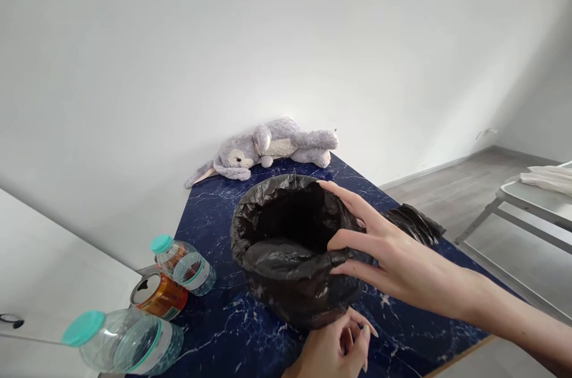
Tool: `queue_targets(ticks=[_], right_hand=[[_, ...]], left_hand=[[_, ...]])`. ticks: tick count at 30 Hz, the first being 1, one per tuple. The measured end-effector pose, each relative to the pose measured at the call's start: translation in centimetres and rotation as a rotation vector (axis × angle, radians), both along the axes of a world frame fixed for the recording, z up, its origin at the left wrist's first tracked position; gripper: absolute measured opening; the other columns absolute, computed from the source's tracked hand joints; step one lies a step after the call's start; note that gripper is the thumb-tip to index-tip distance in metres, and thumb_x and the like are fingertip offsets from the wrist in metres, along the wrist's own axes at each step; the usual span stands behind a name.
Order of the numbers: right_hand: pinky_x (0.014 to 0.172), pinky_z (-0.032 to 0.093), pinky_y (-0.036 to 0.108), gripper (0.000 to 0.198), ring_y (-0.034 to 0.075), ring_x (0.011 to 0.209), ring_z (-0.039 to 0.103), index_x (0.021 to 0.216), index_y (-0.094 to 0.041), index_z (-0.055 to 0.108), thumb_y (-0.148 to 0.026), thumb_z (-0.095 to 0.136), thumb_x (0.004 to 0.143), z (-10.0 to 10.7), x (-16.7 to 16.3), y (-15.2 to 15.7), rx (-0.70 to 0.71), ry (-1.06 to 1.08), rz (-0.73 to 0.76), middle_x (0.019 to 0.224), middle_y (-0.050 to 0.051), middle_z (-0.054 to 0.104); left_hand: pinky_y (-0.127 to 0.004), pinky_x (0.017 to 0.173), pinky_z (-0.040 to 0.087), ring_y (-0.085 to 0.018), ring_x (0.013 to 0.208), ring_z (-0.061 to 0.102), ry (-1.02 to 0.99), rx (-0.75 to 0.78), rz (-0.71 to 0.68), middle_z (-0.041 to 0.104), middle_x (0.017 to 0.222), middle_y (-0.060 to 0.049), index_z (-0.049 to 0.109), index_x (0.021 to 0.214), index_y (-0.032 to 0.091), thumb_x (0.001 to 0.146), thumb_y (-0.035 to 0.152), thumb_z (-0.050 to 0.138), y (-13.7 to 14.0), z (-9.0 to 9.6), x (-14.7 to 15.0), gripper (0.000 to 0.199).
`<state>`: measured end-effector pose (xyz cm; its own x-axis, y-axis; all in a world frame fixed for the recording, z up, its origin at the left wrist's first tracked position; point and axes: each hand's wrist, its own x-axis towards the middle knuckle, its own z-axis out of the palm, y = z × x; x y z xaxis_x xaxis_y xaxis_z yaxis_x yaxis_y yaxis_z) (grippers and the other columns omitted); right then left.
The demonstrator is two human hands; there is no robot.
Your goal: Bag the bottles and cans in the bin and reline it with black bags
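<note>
A black plastic garbage bag (pixel 279 265) lines a round bin and is folded outward over its rim; the bin itself is hidden. With the fingers of my right hand (pixel 379 241), I grip the right side of the bag's rim, some fingertips lying over the edge. My left hand (pixel 337 342) is below the bin's near side, fingers curled in loosely, with nothing visible in them. The bin opening faces up and toward me, and its inside is dark.
On the blue marbled table (pixel 210 217), a bottle (pixel 183 265), an orange can (pixel 159 296) and another bottle (pixel 129 339) stand at left. A plush rabbit (pixel 268 148) lies against the wall. Folded black plastic (pixel 415 223) is at right, near a chair (pixel 536 199).
</note>
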<state>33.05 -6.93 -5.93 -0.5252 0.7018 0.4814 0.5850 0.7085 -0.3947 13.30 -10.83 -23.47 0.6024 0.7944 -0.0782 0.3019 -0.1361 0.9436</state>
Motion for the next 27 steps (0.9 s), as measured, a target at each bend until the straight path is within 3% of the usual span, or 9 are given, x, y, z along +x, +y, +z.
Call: queue_targets(ticks=[3, 5, 7, 9, 11, 13, 16, 20, 27], right_hand=[[0.116, 0.058, 0.061, 0.016, 0.047, 0.165, 0.026, 0.119, -0.034, 0.076, -0.039, 0.067, 0.106, -0.5, 0.0, 0.0, -0.015, 0.028, 0.028, 0.186, -0.007, 0.003], [0.121, 0.053, 0.06, 0.038, 0.045, 0.166, 0.024, 0.143, -0.041, 0.066, -0.04, 0.069, 0.105, -1.1, -0.1, 0.2, -0.041, 0.056, 0.017, 0.186, -0.008, 0.001], [0.124, 0.049, 0.059, 0.073, 0.041, 0.168, 0.02, 0.167, -0.047, 0.04, -0.043, 0.073, 0.103, -2.0, -0.2, 0.4, -0.062, 0.124, -0.022, 0.186, -0.005, 0.001], [0.127, 0.043, 0.059, 0.102, 0.038, 0.168, 0.017, 0.176, -0.047, 0.01, -0.046, 0.077, 0.1, -3.2, -0.4, 0.3, -0.102, 0.223, -0.063, 0.186, 0.001, 0.004], [0.127, 0.041, 0.059, 0.118, 0.036, 0.168, 0.019, 0.176, -0.045, -0.01, -0.048, 0.079, 0.098, -4.9, -0.5, 0.1, -0.191, 0.314, -0.077, 0.186, 0.005, 0.008], [0.126, 0.043, 0.058, 0.122, 0.035, 0.167, 0.022, 0.174, -0.043, -0.02, -0.049, 0.077, 0.099, -6.9, -0.7, -0.4, -0.315, 0.36, -0.078, 0.185, 0.009, 0.011], [0.127, 0.041, 0.057, 0.111, 0.034, 0.167, 0.021, 0.176, -0.042, -0.013, -0.049, 0.07, 0.103, -10.4, -0.6, -1.2, -0.439, 0.346, -0.105, 0.185, 0.007, 0.012], [0.131, 0.035, 0.056, 0.09, 0.034, 0.167, 0.023, 0.179, -0.04, 0.007, -0.048, 0.062, 0.108, -14.7, 0.1, -2.1, -0.483, 0.372, -0.139, 0.183, 0.006, 0.021], [0.128, 0.041, 0.058, 0.071, 0.035, 0.157, 0.048, 0.17, -0.028, 0.043, -0.054, 0.062, 0.107, -20.6, 1.6, -3.3, -0.501, 0.471, -0.26, 0.17, 0.014, 0.051]], left_hand=[[-0.022, 0.061, 0.044, -0.013, 0.06, 0.053, 0.01, -0.038, -0.012, 0.059, 0.067, 0.002, 0.069, 0.113, 0.02, 0.109, 0.055, 0.05, -0.1, -0.1, 0.0, 0.04], [-0.022, 0.062, 0.044, -0.014, 0.06, 0.053, 0.004, -0.045, -0.021, 0.057, 0.067, 0.003, 0.067, 0.114, 0.02, 0.108, 0.058, 0.048, -0.1, -0.2, 0.0, 0.043], [-0.023, 0.064, 0.045, -0.014, 0.061, 0.052, 0.003, -0.041, -0.027, 0.057, 0.067, 0.003, 0.067, 0.115, 0.02, 0.109, 0.058, 0.047, -0.1, -0.5, 0.1, 0.043], [-0.023, 0.064, 0.045, -0.014, 0.061, 0.052, 0.009, -0.029, -0.032, 0.058, 0.068, 0.003, 0.067, 0.115, 0.021, 0.109, 0.056, 0.047, -0.1, -0.7, 0.1, 0.041], [-0.024, 0.064, 0.045, -0.014, 0.059, 0.051, 0.019, -0.014, -0.034, 0.058, 0.067, 0.003, 0.067, 0.114, 0.021, 0.109, 0.055, 0.047, 0.0, -0.9, 0.1, 0.04], [-0.024, 0.064, 0.046, -0.014, 0.059, 0.051, 0.03, 0.0, -0.044, 0.057, 0.067, 0.003, 0.066, 0.113, 0.021, 0.109, 0.054, 0.048, 0.0, -0.9, 0.1, 0.038], [-0.024, 0.064, 0.047, -0.015, 0.062, 0.054, 0.063, 0.021, -0.051, 0.059, 0.069, 0.002, 0.066, 0.109, 0.022, 0.107, 0.049, 0.051, -0.1, -0.5, 0.0, 0.031], [-0.025, 0.069, 0.049, -0.016, 0.066, 0.06, 0.141, 0.059, -0.025, 0.066, 0.073, 0.001, 0.071, 0.107, 0.024, 0.104, 0.039, 0.055, -0.2, 0.5, -0.1, 0.022], [-0.028, 0.079, 0.055, -0.019, 0.072, 0.071, 0.198, 0.15, -0.073, 0.079, 0.081, -0.001, 0.082, 0.105, 0.03, 0.098, 0.03, 0.065, -1.8, 2.3, -0.1, 0.018]])
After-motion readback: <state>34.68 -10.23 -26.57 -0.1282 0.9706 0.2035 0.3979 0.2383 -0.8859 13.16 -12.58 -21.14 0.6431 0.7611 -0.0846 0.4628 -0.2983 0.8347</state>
